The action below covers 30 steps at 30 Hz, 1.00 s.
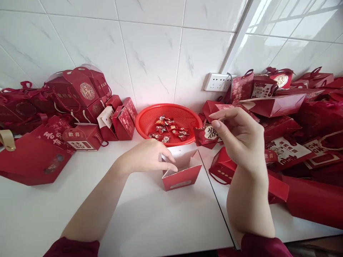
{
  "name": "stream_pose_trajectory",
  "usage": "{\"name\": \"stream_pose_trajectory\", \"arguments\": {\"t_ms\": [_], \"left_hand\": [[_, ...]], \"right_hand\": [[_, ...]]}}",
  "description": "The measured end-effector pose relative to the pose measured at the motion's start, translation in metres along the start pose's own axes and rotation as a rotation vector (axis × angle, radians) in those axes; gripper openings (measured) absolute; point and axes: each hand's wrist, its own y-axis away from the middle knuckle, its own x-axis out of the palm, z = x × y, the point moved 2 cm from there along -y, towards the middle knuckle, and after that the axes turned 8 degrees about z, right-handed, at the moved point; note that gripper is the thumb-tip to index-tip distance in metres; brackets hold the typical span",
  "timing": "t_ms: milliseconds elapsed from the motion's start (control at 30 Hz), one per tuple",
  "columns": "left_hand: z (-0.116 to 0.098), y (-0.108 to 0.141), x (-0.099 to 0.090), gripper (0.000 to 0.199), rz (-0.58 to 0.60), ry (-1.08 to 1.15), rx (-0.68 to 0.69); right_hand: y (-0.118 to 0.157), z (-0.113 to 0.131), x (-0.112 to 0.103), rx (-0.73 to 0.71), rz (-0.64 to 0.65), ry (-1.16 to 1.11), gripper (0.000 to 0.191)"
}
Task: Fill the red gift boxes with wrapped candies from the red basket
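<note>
My left hand is at the left side of an open red paper gift box, thumb and fingers curled over its edge. The box stands upright on the white table, its pale inside partly hidden by my fingers. Raised above and to the right of the box, my right hand pinches a red wrapped candy with a cream circle and dark lettering. Behind the box, a red plastic basket holds several similar wrapped candies.
Red gift boxes with cords and ribbons are stacked on the left. Many more boxes and bags crowd the right side. A white power strip is on the tiled wall. A dark seam crosses the white tabletop.
</note>
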Motion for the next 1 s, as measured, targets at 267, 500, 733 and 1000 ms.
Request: {"name": "stream_pose_trajectory", "arguments": {"t_ms": [267, 500, 733, 1000], "left_hand": [[-0.019, 0.018, -0.012, 0.021, 0.005, -0.137, 0.076], [-0.019, 0.032, -0.015, 0.024, 0.072, -0.159, 0.019], [-0.035, 0.040, 0.005, 0.015, 0.143, -0.239, -0.003], [-0.044, 0.042, 0.013, 0.012, 0.182, -0.289, 0.087]], "right_hand": [[0.005, 0.013, 0.022, -0.352, 0.346, -0.125, 0.004], [0.005, 0.011, 0.034, -0.343, 0.623, 0.107, 0.009], [0.009, 0.020, 0.020, -0.318, 0.589, 0.145, 0.007], [0.004, 0.008, 0.011, -0.216, 0.522, 0.306, 0.010]]}}
